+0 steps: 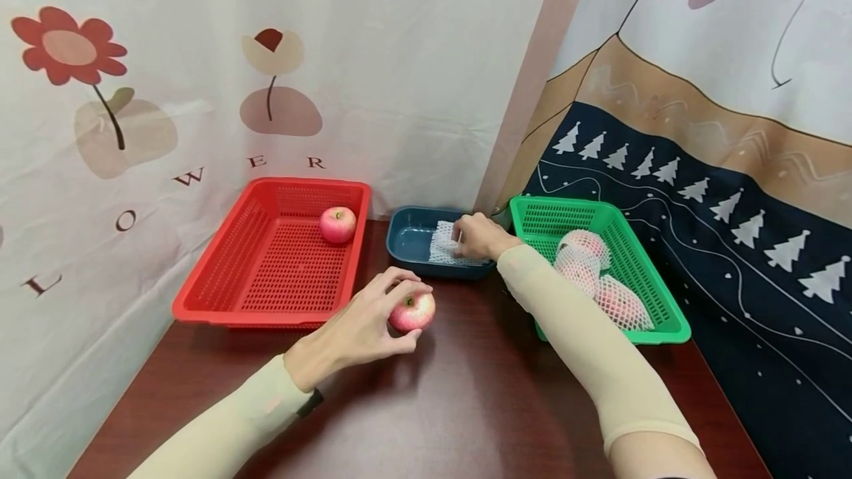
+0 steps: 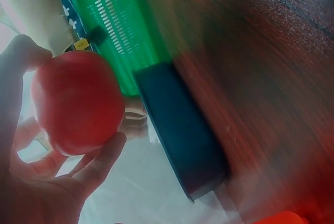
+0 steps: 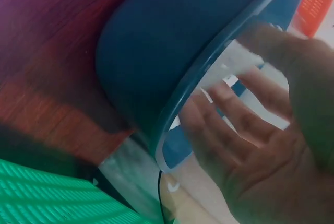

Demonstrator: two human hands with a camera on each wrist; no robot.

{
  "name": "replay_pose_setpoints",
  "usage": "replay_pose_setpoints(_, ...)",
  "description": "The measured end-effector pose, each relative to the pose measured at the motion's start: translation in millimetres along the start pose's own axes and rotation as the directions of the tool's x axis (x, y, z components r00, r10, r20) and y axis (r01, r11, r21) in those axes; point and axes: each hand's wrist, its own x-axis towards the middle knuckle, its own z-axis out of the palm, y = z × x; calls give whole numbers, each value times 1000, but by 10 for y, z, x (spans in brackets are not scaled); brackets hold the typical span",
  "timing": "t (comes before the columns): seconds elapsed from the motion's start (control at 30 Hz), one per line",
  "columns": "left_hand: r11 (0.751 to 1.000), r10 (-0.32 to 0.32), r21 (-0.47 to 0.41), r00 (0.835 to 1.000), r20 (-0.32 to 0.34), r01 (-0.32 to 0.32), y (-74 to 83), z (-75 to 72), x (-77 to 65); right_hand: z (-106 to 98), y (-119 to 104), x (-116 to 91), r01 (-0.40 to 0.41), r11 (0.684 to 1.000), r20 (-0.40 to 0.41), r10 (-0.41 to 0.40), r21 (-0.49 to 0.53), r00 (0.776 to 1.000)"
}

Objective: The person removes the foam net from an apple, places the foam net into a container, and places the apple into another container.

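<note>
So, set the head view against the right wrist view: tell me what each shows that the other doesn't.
Only the head view: the left hand gripping a bare apple, a second apple in the red basket, and the net-wrapped fruit in the green basket.

Only the right wrist view: the palm side of the right hand, with gaps between its fingers.

Both: the right hand reaching into the blue tray, the white net there, the wooden tabletop, and at least part of each basket.
</note>
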Motion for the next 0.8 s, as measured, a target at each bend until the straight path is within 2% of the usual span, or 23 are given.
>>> replay_pose_setpoints(0.13, 1000, -7, -6, 1000, 1, 7, 5, 8, 9, -5, -5, -33, -3, 999, 108, 0, 34, 994)
replay_pose_setpoints(0.3, 1000, -10, -13, 1000, 0, 10, 5, 2, 29, 0, 3, -35, 30, 1000, 189, -30, 6, 982)
replay_pose_setpoints(0.53, 1000, -13, -11, 1000, 0, 13, 9, -26, 51, -70, -26, -99, 35, 999, 182, -37, 13, 983)
replay_pose_setpoints(0.8, 1000, -13, -9, 1000, -24, 13, 27, -109, 85, -170, -27, -210, 79, 996, 109, -82, 38, 991)
